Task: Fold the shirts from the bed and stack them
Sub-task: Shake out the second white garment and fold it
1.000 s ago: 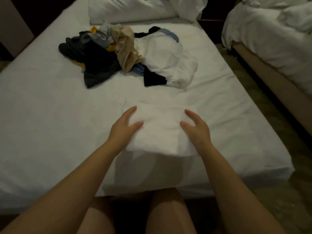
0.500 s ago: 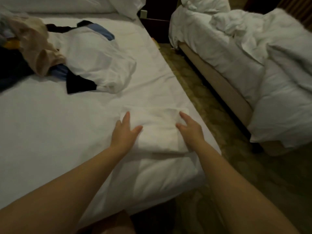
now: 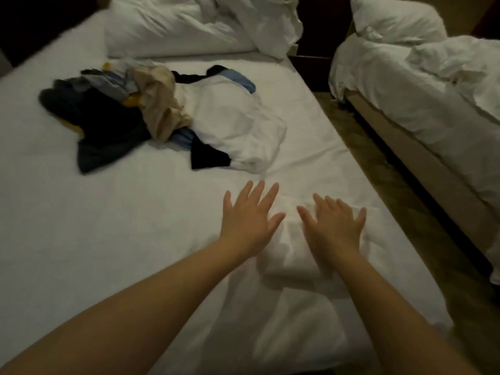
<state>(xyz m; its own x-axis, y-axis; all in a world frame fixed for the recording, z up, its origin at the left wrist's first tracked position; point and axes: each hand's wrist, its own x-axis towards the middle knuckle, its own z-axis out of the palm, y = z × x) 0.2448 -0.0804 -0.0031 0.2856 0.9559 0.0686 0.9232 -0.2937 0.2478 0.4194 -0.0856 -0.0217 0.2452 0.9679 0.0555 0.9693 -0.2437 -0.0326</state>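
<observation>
A folded white shirt (image 3: 290, 250) lies near the front right corner of the bed (image 3: 108, 239). My left hand (image 3: 247, 217) is flat with spread fingers at the shirt's left edge. My right hand (image 3: 334, 226) lies flat with spread fingers on top of the shirt. Further back sits a heap of unfolded clothes (image 3: 113, 117) in dark, beige, blue and yellow, with a crumpled white shirt (image 3: 232, 123) on its right side.
White pillows (image 3: 176, 25) lie at the head of the bed. A second bed (image 3: 422, 85) with rumpled white bedding stands to the right across a strip of patterned carpet (image 3: 384, 185). A dark nightstand (image 3: 316, 50) sits between the beds.
Both hands have gone from cupping the folded shirt's sides to lying flat with fingers spread. The shirt now sits nearer the bed's right edge. The camera swung right, then back left.
</observation>
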